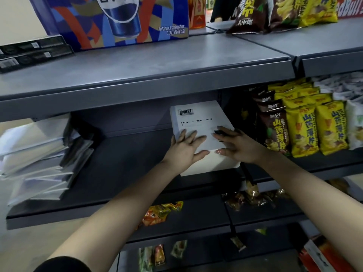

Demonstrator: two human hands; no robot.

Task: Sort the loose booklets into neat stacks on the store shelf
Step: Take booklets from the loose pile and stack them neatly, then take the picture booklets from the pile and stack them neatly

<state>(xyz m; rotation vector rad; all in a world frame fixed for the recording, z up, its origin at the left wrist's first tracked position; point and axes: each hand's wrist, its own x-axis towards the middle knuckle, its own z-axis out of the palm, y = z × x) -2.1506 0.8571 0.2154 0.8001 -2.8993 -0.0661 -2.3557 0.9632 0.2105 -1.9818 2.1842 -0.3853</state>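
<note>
Just left of the yellow snack bags (306,128), we press left hand (186,150) and right hand (238,147) flat on the white booklet stack (198,122), fingers (193,134) spread, likely squaring it; loose booklets (39,154) lie farther left.

Loose booklets (39,154) blurred, cut by left edge, cover title (196,121) partly illegible

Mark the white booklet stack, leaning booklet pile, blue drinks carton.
white booklet stack (204,111), head view, top cover
leaning booklet pile (39,152), head view, stacked edges
blue drinks carton (78,26), head view, front face
</note>
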